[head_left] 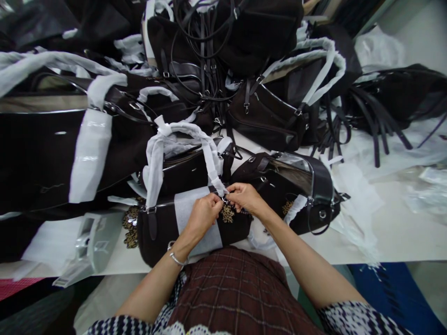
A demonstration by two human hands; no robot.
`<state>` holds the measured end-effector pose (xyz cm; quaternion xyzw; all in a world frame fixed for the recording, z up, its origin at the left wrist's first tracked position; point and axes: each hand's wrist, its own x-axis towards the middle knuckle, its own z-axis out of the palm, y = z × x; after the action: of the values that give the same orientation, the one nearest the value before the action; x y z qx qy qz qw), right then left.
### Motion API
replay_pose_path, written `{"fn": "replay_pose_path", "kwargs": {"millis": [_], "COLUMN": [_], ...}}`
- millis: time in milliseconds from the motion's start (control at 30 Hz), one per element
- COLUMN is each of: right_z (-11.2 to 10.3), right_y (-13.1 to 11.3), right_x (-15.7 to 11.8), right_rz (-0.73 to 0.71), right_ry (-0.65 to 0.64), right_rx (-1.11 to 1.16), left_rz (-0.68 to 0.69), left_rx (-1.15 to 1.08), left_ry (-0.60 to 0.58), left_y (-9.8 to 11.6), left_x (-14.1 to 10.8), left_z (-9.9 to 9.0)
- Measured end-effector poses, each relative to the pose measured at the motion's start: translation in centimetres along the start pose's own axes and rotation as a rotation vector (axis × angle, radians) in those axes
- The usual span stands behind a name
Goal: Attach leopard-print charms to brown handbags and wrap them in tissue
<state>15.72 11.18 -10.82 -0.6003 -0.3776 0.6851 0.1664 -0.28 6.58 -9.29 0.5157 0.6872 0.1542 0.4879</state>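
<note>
A black handbag (153, 237) lies at the table's front edge, its handle (206, 135) wrapped in white paper. A white sheet (188, 218) is draped across its front. At the lower end of the handle, my left hand (206, 209) and my right hand (244, 197) pinch close together, fingers closed, around small metal hardware. A gold flower-shaped charm (227, 214) hangs just below the fingertips. Exactly which part each hand grips is too small to tell. Another black handbag (293, 186) with an open top is to the right of my right hand.
Several black handbags crowd the back and left, one large bag (38, 153) among them. Gold charms (131, 228) and a clear plastic holder (101, 242) lie front left. Black straps (380, 121) and crumpled white wrapping (359, 200) are on the right.
</note>
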Motion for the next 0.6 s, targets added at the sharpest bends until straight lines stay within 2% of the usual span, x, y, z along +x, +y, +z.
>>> {"fn": "replay_pose_path", "kwargs": {"millis": [133,333,600], "right_z": [0.4,0.2,0.0], "right_y": [0.5,0.7,0.6], "right_x": [0.1,-0.2,-0.5], "right_rz": [-0.036,-0.051,-0.058], "right_ry": [0.067,0.044,0.008], "right_rx": [-0.087,-0.075,0.001], "left_rz": [0.006,0.044,0.122], "left_rx": [-0.076,-0.089,-0.001], "left_ry": [0.052,0.099,0.191], "left_y": [0.3,0.5,-0.7], "left_x": [-0.1,0.0,0.0], "left_z": [0.2,1.1,2.3]}}
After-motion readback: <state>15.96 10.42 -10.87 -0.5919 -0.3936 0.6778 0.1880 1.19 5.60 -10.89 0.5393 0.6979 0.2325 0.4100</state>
